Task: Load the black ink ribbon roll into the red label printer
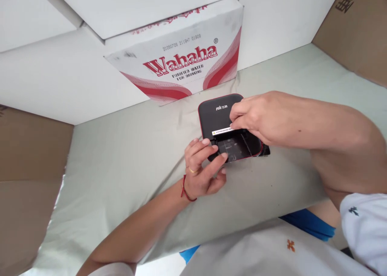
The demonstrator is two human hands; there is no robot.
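A flat black device (211,115) with rounded corners and a red edge lies on the cloth-covered table. It bears white lettering, a thin white label (222,131) with a yellow warning triangle, and a dark glossy recess (237,147) along its near side. Fingers apart, my left hand (205,167) rests its fingertips on the device's near left corner and the recess edge. My right hand (256,115) reaches over from the right with its fingers bent and pinched together at the label's right end. Whatever lies between those fingertips is hidden. A dark piece (266,150) shows beyond the device's near right corner.
A white and red Wahaha water carton (181,62) stands just behind the device, against white boxes (272,22). Brown cardboard walls (33,183) flank the pale green table cloth (121,159) on the left and right. My clothing shows at the near table edge.
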